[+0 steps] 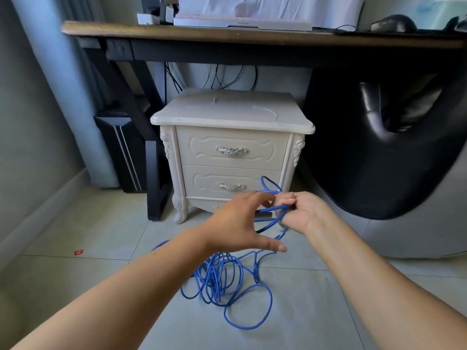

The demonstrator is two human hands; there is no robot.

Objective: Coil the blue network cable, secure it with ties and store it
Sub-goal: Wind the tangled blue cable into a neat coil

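The right hand (300, 210) grips small upright loops of the blue network cable (217, 274), the rest sprawling tangled on the floor tiles (no single axis), while the left hand (237, 223), thumb splayed, reaches them, its fingertip hold hidden.

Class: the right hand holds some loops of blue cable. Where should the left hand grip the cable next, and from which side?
Pinch the blue cable on the single strand running from the right hand down to the heap, coming from the left, where the open left hand is. The heap's loops overlap and would likely snag.
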